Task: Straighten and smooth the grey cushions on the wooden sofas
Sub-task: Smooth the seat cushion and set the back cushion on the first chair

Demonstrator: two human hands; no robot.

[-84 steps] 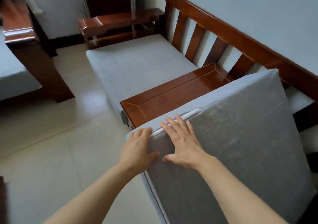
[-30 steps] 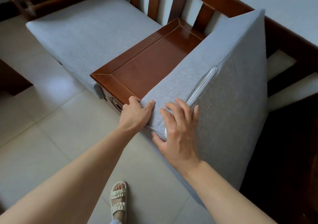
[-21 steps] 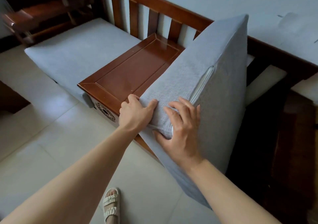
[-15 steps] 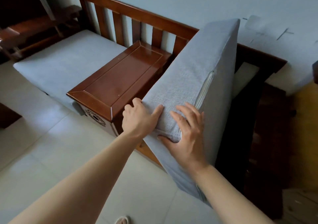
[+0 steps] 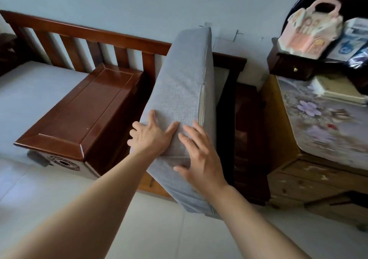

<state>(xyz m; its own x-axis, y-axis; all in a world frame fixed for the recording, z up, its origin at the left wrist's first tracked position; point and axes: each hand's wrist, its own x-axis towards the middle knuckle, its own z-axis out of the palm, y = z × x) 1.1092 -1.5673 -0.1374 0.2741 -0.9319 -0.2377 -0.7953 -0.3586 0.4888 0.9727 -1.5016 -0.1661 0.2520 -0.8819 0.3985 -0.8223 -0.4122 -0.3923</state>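
While the flat grey seat cushion (image 5: 37, 91) left of the wooden armrest box (image 5: 79, 117) lies already in its place, the second grey cushion (image 5: 185, 91), just right of that box, has been tipped from its earlier lean to stand nearly on edge over the bare sofa frame (image 5: 247, 123). Its lower corner is gripped by the left hand (image 5: 151, 137), the thumb laid across the upturned edge and the fingers wrapped behind. The right hand (image 5: 201, 159) is laid flat on the same edge, fingers spread and grasping nothing. Further right, a cloth-covered cabinet (image 5: 310, 181) is seen. By this judgement, the cushion is yet to be lowered and smoothed.
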